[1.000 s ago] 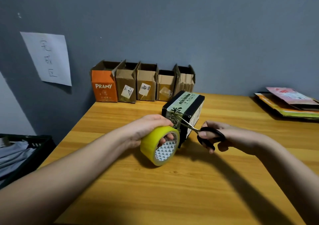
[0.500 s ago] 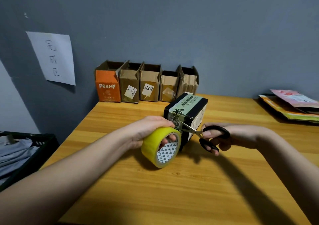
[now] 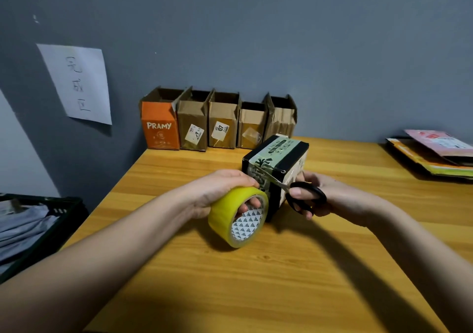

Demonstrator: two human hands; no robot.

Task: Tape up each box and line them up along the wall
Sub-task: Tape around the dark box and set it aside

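A black box (image 3: 297,151) with a pale green printed band stands mid-table, a strip of tape running over its top and down its near face. My left hand (image 3: 220,187) grips the yellow tape roll (image 3: 230,212), fingers through its core, pressed against the box's near lower corner. My right hand (image 3: 330,199) holds black-handled scissors (image 3: 304,197), whose open blades cross the tape at the box's near top edge. Several small cardboard boxes (image 3: 221,128) stand in a row against the wall, an orange PRAMY box (image 3: 160,130) at the left end.
The wooden table (image 3: 281,281) has its left edge near a dark crate of grey cloth (image 3: 30,228). A stack of flat colourful packages (image 3: 435,156) lies at the far right. A paper sign (image 3: 76,82) hangs on the grey wall.
The scissors have moved closer to the box and their blades have risen to its near top edge. The left hand keeps the roll pressed at the box.
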